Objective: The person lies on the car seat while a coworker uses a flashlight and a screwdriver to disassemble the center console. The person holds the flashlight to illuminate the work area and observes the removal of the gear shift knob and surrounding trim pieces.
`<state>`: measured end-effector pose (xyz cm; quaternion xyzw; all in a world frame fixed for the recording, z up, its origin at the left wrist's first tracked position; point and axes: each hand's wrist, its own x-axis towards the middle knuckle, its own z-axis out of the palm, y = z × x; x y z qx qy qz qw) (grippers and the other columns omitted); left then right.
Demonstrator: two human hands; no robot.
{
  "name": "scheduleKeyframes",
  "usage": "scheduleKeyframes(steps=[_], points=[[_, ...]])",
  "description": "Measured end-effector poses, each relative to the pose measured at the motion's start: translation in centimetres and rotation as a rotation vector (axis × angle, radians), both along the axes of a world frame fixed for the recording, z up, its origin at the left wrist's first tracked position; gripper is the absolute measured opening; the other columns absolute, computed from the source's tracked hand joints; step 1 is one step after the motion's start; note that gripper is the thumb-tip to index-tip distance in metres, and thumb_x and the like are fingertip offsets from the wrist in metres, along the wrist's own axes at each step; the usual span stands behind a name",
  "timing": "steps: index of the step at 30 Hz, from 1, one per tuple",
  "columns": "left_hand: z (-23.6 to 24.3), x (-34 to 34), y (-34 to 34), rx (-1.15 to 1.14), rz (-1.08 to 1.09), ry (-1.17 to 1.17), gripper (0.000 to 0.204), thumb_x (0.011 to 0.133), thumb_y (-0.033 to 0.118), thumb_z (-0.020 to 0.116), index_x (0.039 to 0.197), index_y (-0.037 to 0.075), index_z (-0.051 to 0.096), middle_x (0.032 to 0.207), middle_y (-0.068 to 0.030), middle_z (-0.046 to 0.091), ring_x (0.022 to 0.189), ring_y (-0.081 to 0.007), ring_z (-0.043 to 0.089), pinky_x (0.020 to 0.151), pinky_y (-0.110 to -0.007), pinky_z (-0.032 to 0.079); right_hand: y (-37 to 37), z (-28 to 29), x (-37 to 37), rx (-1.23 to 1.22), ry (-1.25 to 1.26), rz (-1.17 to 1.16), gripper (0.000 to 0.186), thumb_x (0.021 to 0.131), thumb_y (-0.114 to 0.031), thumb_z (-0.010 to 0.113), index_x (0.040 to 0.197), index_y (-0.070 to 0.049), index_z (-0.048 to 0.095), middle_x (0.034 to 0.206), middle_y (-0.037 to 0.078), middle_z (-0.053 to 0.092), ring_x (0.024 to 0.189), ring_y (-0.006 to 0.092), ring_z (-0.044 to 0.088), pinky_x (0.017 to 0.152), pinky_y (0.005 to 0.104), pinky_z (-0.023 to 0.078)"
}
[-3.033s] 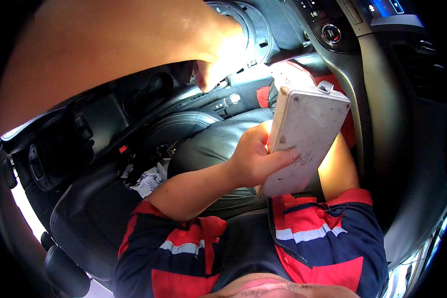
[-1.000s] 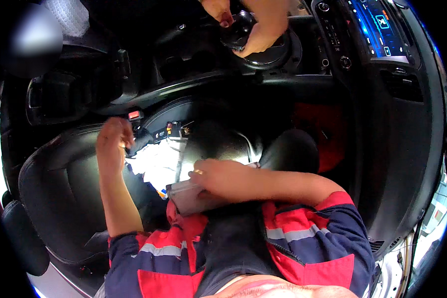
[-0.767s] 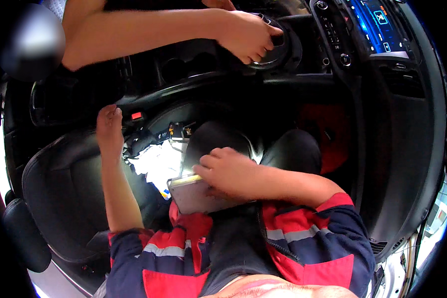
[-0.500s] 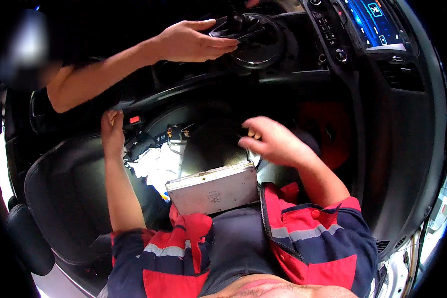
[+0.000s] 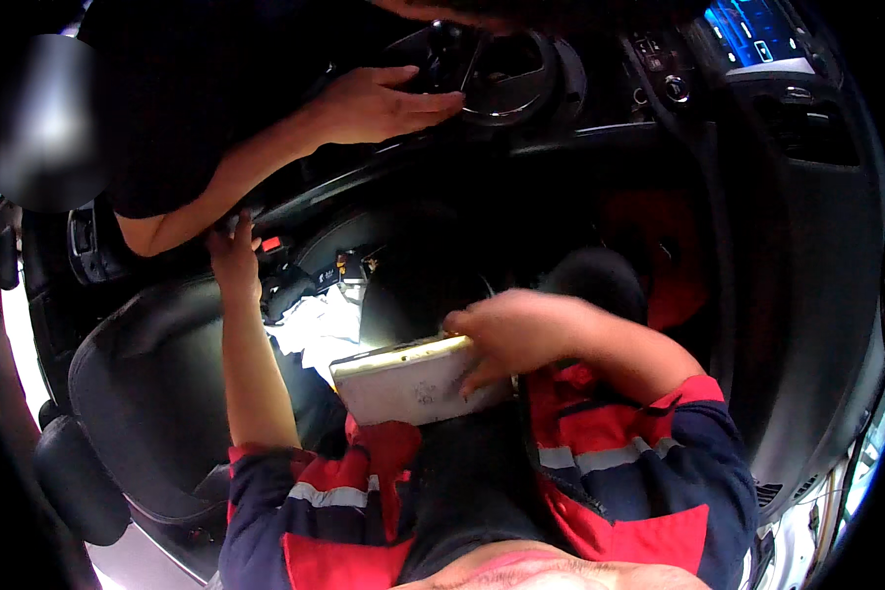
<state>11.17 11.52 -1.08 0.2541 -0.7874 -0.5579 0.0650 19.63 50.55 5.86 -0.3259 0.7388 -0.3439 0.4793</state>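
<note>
A flat silver-grey, laptop-like case leans upright against my lap, its light-coloured edge facing up. My right hand, somewhat blurred, is closed around its right end: the thumb lies on the grey face and the other fingers reach over the top edge. Over at the left, my left hand rests at the gap between the seat and the centre console, beside a red seat-belt buckle. Its fingers are apart, with nothing visible in them; the fingertips are partly lost in shadow.
Another person's hand reaches across the centre console to the gear lever surround. Crumpled white material and small dark items lie left of the case. A dark seat fills the left side. The dashboard screen glows at the upper right.
My right hand has come down from above the case onto its right end and gripped it. The left hand's fingers have uncurled near the buckle. The other person's body leans further into view.
</note>
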Motion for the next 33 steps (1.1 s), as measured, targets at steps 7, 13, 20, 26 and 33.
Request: scheduleKeyframes(steps=[7, 13, 20, 26, 33], points=[[-1.2, 0.2, 0.3, 0.012, 0.045, 0.021, 0.047, 0.091, 0.029, 0.067, 0.121, 0.000, 0.046, 0.125, -0.0146, 0.053, 0.114, -0.0230, 0.053, 0.092, -0.044, 0.051, 6.2, -0.9, -1.8, -0.211, 0.282, -0.215, 0.040, 0.073, -0.037, 0.076, 0.095, -0.005, 0.064, 0.088, 0.017, 0.066, 0.089, 0.0367, 0.064, 0.076, 0.0455, 0.049], [-0.7, 0.0, 2.5, -0.064, 0.175, 0.026, 0.042, 0.089, 0.028, 0.066, 0.117, 0.000, 0.049, 0.118, -0.0132, 0.056, 0.104, -0.0219, 0.056, 0.080, -0.036, 0.051, 12.1, 0.4, -7.1, 0.023, 1.025, -0.488, 0.016, 0.074, -0.012, 0.068, 0.089, -0.006, 0.065, 0.088, 0.010, 0.065, 0.086, 0.0318, 0.062, 0.076, 0.0409, 0.047], [-0.6, -0.6, 2.8, -0.036, 0.169, 0.016, 0.048, 0.089, 0.027, 0.065, 0.127, 0.004, 0.047, 0.129, -0.0095, 0.052, 0.114, -0.0227, 0.051, 0.085, -0.038, 0.048, 14.1, -4.6, -8.4, 0.487, 1.021, -0.500, 0.023, 0.085, -0.025, 0.064, 0.101, -0.010, 0.067, 0.098, 0.008, 0.068, 0.095, 0.0261, 0.064, 0.087, 0.0390, 0.049], [0.3, -0.9, 4.0, -0.026, 0.187, 0.022, 0.051, 0.087, 0.028, 0.067, 0.127, 0.004, 0.046, 0.127, -0.0111, 0.051, 0.111, -0.0254, 0.051, 0.086, -0.040, 0.047, 12.4, -5.9, -8.1, 0.263, 1.080, -0.635, 0.023, 0.086, -0.023, 0.061, 0.104, -0.011, 0.070, 0.093, 0.010, 0.069, 0.090, 0.0262, 0.066, 0.090, 0.0399, 0.047], [-0.5, -1.1, 2.7, -0.045, 0.166, 0.009, 0.049, 0.087, 0.028, 0.068, 0.125, 0.004, 0.047, 0.122, -0.0129, 0.053, 0.108, -0.0263, 0.052, 0.086, -0.040, 0.048, 12.7, -6.6, -8.7, 0.176, 1.219, -0.697, 0.032, 0.084, -0.020, 0.067, 0.113, -0.006, 0.065, 0.115, 0.015, 0.064, 0.112, 0.0321, 0.059, 0.096, 0.0388, 0.046]])
